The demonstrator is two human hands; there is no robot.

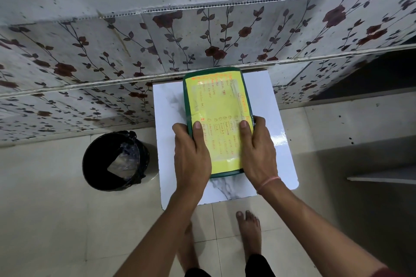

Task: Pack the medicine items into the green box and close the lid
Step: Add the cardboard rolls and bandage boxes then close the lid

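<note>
The green box (188, 87) lies flat on a small white marble-patterned table (167, 119), its lid down. A yellow paper with orange handwriting (221, 108) covers the lid. My left hand (192, 155) grips the box's near left edge, thumb on top of the lid. My right hand (257, 150) grips the near right edge the same way, thumb pressing on the yellow paper. No medicine items show outside the box; its inside is hidden.
A black bin with a plastic liner (116, 161) stands on the floor left of the table. A floral-tiled wall ledge (135, 51) runs right behind the table. My bare feet (248, 231) are on the tiled floor below the table's near edge.
</note>
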